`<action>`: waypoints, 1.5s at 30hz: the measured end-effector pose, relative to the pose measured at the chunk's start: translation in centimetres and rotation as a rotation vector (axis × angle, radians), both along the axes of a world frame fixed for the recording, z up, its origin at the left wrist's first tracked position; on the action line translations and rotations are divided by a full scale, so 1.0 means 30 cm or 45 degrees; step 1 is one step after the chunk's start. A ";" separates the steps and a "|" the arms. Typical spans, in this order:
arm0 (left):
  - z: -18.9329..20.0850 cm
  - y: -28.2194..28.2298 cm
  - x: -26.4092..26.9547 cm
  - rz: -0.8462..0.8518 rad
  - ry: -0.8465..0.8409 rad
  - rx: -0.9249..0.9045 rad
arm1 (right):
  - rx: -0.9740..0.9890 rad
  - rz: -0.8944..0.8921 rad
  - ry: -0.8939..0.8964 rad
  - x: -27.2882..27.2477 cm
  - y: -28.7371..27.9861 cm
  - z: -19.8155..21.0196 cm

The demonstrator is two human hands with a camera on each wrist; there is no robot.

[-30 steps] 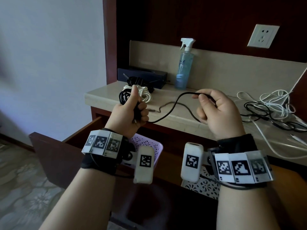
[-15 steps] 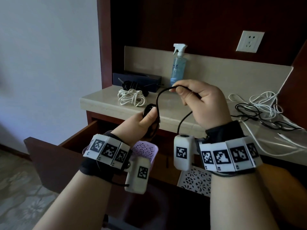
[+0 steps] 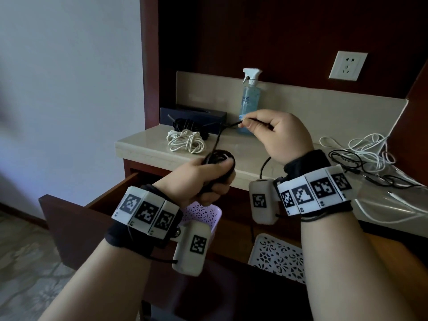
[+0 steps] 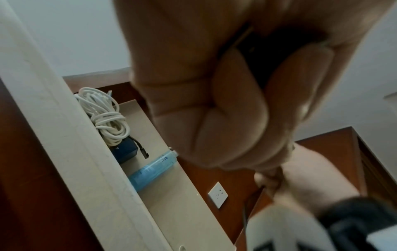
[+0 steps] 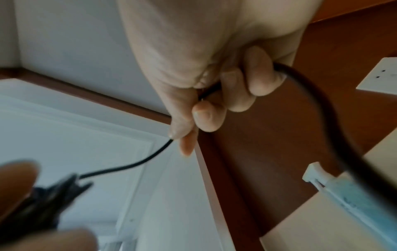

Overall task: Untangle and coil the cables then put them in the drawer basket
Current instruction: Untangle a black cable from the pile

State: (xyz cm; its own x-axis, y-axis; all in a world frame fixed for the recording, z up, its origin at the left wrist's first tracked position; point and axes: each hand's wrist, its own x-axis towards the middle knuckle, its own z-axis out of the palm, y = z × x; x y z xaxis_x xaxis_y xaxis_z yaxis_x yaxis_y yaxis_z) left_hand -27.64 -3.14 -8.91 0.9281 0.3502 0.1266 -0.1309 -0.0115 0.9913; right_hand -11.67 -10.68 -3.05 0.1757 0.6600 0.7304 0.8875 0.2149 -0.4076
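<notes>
Black cable [image 3: 216, 144] runs between both hands, out in front of the counter edge [image 3: 148, 150]. One end is wound into a small coil [image 3: 220, 158], and the left hand [image 3: 203, 179] grips that coil with its fingers [image 4: 227, 105] curled tight around it. From the coil the cable climbs up and to the right to the right hand [image 3: 278, 135], which pinches it between thumb and first finger, with the other fingers [image 5: 255, 79] curled round it too. The rest of the cable comes out the back of the right hand and hangs down in a loop just below the right wrist. Beyond the left hand, on the counter, lies a white cable bundle [image 3: 186, 141], and just behind it a black cable bundle [image 3: 185, 123] rests against a dark box [image 3: 194, 113]. Behind the right hand's fingertips stands a blue spray bottle [image 3: 251, 98]. Off to the right of the right hand, a loose tangle of cables [image 3: 361, 158], white and black, sprawls across the counter. Below both hands the drawer [image 3: 69, 214] stands open. Under the left hand sits a purple basket [image 3: 208, 214], and under the right wrist sits a white basket [image 3: 278, 256]. High on the wall, above and to the right of the right hand, is a white socket [image 3: 347, 66].
</notes>
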 end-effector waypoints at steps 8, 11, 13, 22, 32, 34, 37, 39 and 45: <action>-0.018 0.028 0.014 0.173 -0.427 -0.371 | -0.035 0.121 0.264 -0.004 0.005 -0.125; -0.016 0.035 0.013 0.195 -0.513 -0.410 | -0.056 0.156 0.249 -0.027 -0.007 -0.159; -0.017 0.039 0.013 0.239 -0.558 -0.422 | -0.096 0.187 0.245 -0.046 -0.016 -0.181; -0.024 0.069 0.026 0.591 -0.504 -0.363 | -0.442 0.073 0.159 -0.052 -0.019 -0.215; 0.008 0.101 0.015 0.745 -0.725 -0.762 | -0.433 -0.056 0.193 -0.052 -0.027 -0.215; 0.013 0.111 0.010 0.905 -0.702 -0.669 | -0.420 -0.139 0.087 -0.042 -0.032 -0.218; 0.009 0.128 0.002 0.990 -0.627 -0.523 | -0.313 -0.216 -0.201 -0.045 -0.058 -0.206; -0.003 0.126 0.007 0.988 -0.489 -0.345 | -0.104 -0.083 -0.400 -0.059 -0.070 -0.178; -0.007 0.043 0.020 0.631 -0.100 0.101 | 0.144 0.175 -0.529 -0.107 -0.057 -0.111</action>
State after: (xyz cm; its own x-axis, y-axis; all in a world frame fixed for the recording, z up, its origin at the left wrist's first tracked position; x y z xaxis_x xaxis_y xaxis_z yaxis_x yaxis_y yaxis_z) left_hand -27.04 -1.86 -9.11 0.6392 0.7328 0.2331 -0.1644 -0.1658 0.9724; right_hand -14.89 -12.40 -6.38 -0.2311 0.5687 0.7894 0.9311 0.3647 0.0098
